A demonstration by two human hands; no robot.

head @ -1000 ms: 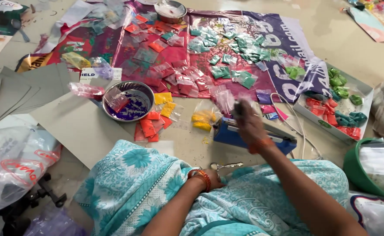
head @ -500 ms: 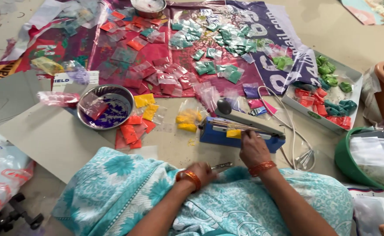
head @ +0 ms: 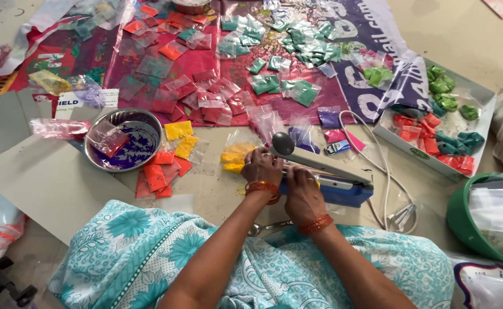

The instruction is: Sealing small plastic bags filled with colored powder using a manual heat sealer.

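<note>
I am curling my left hand (head: 261,167) beside the blue impulse heat sealer (head: 327,178) at frame centre, my right hand (head: 303,193) pressing closed against its base; whether either pinches anything, I cannot tell.

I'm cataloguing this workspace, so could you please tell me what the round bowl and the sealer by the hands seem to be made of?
The round bowl looks like bare metal, probably steel: its rim shines grey and reflective. The sealer seems to have a blue painted or plastic base under a pale grey arm with a dark rounded knob; metal or plastic is unclear. The left hand and right hand rest at it.
</note>
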